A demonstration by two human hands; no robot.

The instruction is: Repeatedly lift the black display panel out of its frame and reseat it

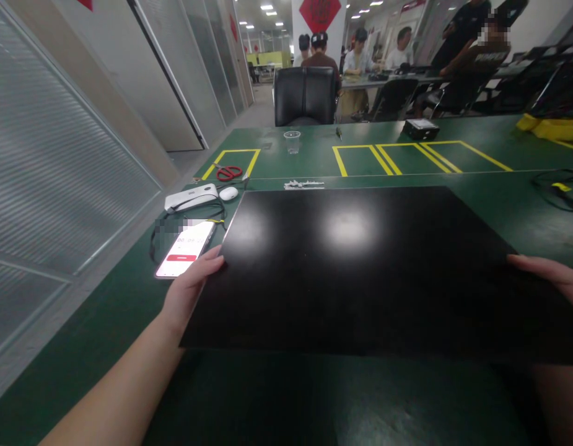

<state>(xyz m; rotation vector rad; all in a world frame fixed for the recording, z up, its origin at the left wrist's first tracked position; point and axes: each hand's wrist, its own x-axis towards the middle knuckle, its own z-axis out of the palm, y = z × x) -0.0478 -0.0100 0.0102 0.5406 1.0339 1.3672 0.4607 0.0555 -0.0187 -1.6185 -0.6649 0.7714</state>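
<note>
A large glossy black board [360,266] lies flat over the green table [104,347] in front of me. My left hand [191,288] grips its left edge, thumb on top and fingers hidden beneath. At the board's right edge my right hand [553,279] holds on the same way, only partly in view. A phone [186,249] with a lit white and red screen lies just left of my left hand.
A white device [191,197], a white mouse [228,193] and red scissors [229,172] lie at the left. A clear cup [292,142], a small metal piece [303,184], a black box [420,129] and cables [558,189] lie beyond. A black chair [305,96] and several people sit behind.
</note>
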